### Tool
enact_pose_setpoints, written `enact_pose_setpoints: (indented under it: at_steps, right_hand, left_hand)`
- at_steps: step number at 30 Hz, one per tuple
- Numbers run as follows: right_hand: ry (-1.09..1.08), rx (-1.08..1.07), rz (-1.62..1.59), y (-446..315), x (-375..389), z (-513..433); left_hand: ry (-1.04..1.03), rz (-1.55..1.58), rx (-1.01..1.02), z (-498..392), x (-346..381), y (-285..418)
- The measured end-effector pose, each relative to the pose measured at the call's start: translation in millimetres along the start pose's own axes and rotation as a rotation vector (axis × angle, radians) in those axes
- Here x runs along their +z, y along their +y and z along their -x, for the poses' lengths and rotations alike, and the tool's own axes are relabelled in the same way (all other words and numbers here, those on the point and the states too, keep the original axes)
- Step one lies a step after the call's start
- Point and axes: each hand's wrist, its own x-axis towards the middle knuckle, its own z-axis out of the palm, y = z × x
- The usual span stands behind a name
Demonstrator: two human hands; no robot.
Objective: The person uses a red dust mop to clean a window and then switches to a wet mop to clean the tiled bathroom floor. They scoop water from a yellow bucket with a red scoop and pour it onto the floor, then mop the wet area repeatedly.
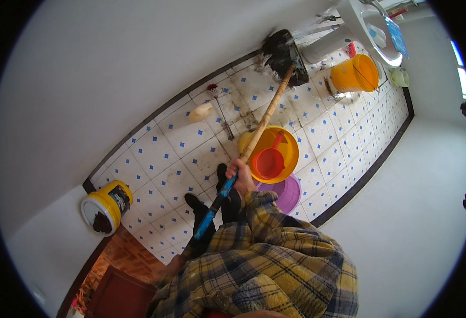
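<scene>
My right hand point(240, 175) grips a long handle point(270, 109), bare wood in front and wrapped in blue and black behind. Lower left, my left hand point(173, 265) is closed round its rear part, dim and blurred. At the far end, the dark head point(282, 57) of a broom or mop touches the tiled floor beside the wall; which of the two it is I cannot tell. Under the handle stands a yellow bucket point(292, 153) with a red dipper point(268, 163) inside. A purple plastic basin point(288, 194) sits partly beneath that bucket, next to my right hand's sleeve.
A pedestal washbasin point(392, 59) stands at upper right, near an orange-yellow bucket point(342, 75) and a pale green container point(399, 77). A toilet brush point(223, 115) and a cream bottle point(200, 113) lie left of the handle. A lidded yellow bucket point(123, 190) stands by the doorway.
</scene>
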Motion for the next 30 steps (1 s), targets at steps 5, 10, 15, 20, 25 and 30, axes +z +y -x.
enact_pose_setpoints:
  at_steps: [5,10,15,20,25,30]
  right_hand:
    - [-0.064,0.07,-0.084,29,5,25]
    - [0.337,-0.108,0.368,18,10,-24]
    - [0.474,-0.124,0.523,-20,7,-72]
    - [0.268,-0.016,0.128,-8,1,-51]
    - [-0.245,0.165,-0.335,33,-2,-2]
    - [-0.304,0.184,-0.151,45,-14,11]
  left_hand:
    - [-0.111,0.036,-0.056,28,-53,18]
    - [-0.171,0.128,0.064,21,-79,57]
    - [-0.137,0.238,0.221,-4,-73,73]
    - [0.031,0.055,-0.006,22,-75,75]
    - [0.077,-0.134,-0.257,58,-86,88]
    - [0.106,-0.144,-0.266,63,-83,99]
